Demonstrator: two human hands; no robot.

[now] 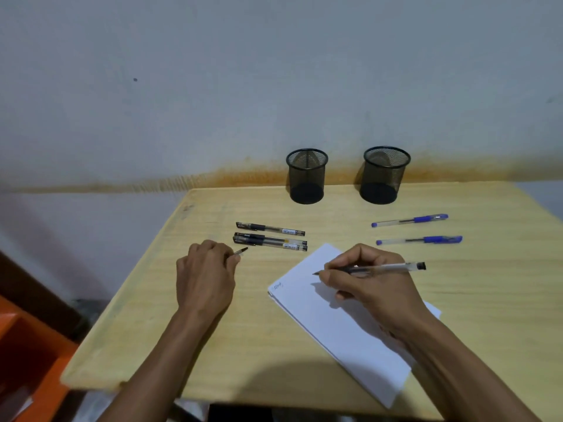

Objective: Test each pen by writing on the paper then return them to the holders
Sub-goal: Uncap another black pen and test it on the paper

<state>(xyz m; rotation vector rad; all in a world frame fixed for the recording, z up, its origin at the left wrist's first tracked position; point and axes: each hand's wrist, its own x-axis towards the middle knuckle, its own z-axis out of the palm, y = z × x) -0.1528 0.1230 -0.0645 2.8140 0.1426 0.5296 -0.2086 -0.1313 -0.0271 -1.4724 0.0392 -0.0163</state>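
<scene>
My right hand [368,287] grips an uncapped clear pen [387,268], its tip just over the white paper [344,333]. A small blue scribble [278,285] marks the paper's left corner. My left hand [205,275] holds the pen's black cap [240,251] on the table, left of the paper. Three capped black pens [269,236] lie side by side beyond my left hand. Two blue pens [409,220] [419,240] lie at the right. Two black mesh holders [306,176] [384,175] stand at the back with no pens in them.
The wooden table [243,330] stands against a grey wall. An orange piece of furniture [27,354] sits on the floor at the lower left, beside the table's left edge.
</scene>
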